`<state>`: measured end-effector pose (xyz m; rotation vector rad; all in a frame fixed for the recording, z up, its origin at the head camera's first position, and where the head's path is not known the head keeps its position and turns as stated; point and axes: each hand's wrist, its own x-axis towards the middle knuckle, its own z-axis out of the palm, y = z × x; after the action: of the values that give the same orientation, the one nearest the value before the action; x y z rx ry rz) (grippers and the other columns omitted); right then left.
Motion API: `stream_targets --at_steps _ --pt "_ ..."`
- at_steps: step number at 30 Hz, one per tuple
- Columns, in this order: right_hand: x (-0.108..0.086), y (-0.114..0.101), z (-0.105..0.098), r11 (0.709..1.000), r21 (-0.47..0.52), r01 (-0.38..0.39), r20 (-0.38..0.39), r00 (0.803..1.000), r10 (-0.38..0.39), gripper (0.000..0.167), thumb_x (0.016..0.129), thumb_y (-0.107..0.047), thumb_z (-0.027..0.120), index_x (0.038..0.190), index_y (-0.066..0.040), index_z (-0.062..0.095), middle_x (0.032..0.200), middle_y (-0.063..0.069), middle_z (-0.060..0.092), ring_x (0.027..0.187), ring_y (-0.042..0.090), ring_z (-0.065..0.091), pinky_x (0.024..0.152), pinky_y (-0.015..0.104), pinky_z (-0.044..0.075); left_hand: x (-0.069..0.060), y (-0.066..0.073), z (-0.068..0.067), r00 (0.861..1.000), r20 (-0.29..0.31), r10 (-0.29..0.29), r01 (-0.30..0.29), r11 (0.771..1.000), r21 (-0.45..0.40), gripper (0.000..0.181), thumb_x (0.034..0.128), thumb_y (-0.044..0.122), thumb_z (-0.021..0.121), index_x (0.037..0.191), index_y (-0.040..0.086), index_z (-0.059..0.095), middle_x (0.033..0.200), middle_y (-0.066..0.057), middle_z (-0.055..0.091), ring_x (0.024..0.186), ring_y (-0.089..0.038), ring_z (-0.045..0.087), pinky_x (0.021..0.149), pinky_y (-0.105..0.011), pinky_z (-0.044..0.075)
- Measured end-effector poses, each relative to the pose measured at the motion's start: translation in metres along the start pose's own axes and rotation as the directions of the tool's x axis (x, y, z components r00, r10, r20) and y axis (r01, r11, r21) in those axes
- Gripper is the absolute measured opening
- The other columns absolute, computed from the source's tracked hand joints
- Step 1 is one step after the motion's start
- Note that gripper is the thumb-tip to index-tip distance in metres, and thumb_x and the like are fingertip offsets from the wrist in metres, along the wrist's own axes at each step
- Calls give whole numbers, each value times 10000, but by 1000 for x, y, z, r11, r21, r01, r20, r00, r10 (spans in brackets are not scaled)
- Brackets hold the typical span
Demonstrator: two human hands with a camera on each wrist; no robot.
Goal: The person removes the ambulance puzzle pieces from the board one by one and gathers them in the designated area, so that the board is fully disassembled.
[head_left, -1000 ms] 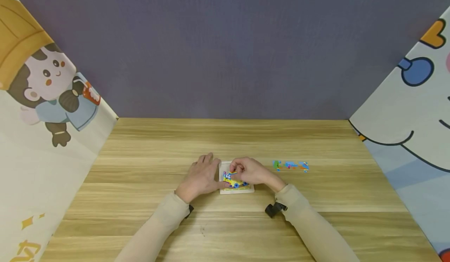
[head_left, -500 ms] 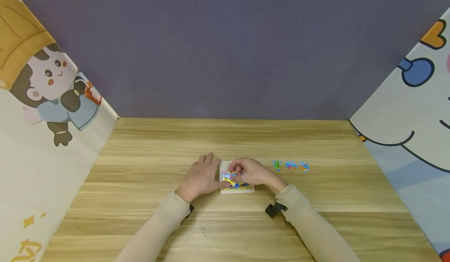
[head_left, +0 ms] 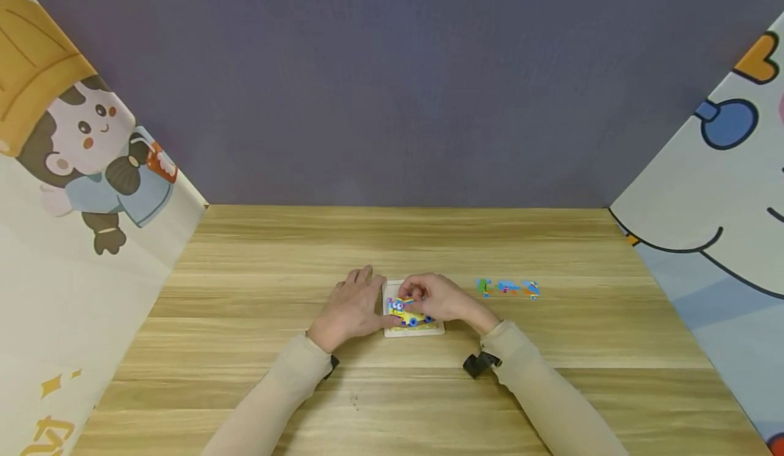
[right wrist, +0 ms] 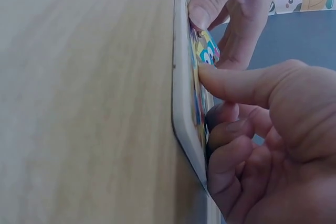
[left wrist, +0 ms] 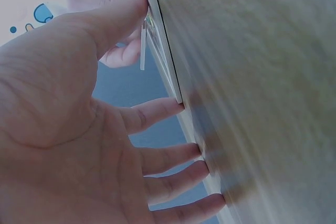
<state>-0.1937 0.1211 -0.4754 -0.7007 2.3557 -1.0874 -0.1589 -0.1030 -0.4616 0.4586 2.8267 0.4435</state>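
A white-rimmed jigsaw puzzle tray (head_left: 413, 334) with a yellow and blue vehicle picture lies on the table between my hands. My left hand (head_left: 350, 312) rests at its left side, fingers straight and spread with their tips on the table, thumb pressing the picture's lower left. In the right wrist view, a puzzle piece (right wrist: 208, 52) with cartoon eyes stands tilted up from the tray. My right hand (head_left: 442, 299) pinches this piece, its thumb on the near face and the other fingers curled over the tray. Those fingers hide part of the picture.
Several loose blue puzzle pieces (head_left: 508, 287), some with green or orange, lie in a row right of the tray. The wooden table (head_left: 392, 401) meets a grey-blue panel (head_left: 392, 102) at the back. Printed cartoon walls stand at both sides.
The piece with the eyes has shifted slightly and changed its tilt under my right fingers. My left hand and the loose pieces stay where they were.
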Motion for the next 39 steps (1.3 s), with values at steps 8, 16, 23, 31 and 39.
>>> stream_targets --at_steps 8,16,23,31,39 --pt "0 2 -2 1000 -7 3 7 1000 -3 149 1013 -118 707 1157 -144 735 870 -17 601 753 128 513 703 259 455 -1 0 -1 1000 4 -1 1 1000 -4 920 866 682 782 1534 102 529 1703 -256 334 1565 -455 336 1227 -653 370" --pt "0 3 -3 1000 27 12 44 999 -13 185 1000 -136 732 1182 -114 710 806 -19 586 681 118 505 672 253 466 -1 0 -1 1000 7 -1 1 1000 10 922 872 697 766 1540 109 524 1706 -251 329 1568 -449 332 1228 -645 374" --pt "1 4 -1 998 61 3 0 1000 -3 113 1011 -210 744 1077 -123 713 816 -13 617 697 128 525 656 246 456 0 1 -2 1000 10 -2 2 1000 5 906 875 675 778 1539 113 524 1707 -246 330 1566 -452 334 1228 -644 376" --pt "2 9 -6 990 139 -8 7 1000 8 143 1057 -235 679 1074 -101 727 1002 40 729 832 138 620 748 270 524 -1 2 -3 1000 -5 2 -2 1000 1 890 861 676 790 1510 116 552 1690 -245 356 1547 -461 359 1214 -649 390" --pt "-5 13 -10 994 102 -32 -74 997 39 167 1061 -249 672 1112 -127 774 1063 22 755 1011 143 692 946 400 564 -1 2 -3 1000 -9 4 -3 1000 9 897 851 681 796 1499 108 558 1668 -242 385 1525 -457 387 1203 -638 409"
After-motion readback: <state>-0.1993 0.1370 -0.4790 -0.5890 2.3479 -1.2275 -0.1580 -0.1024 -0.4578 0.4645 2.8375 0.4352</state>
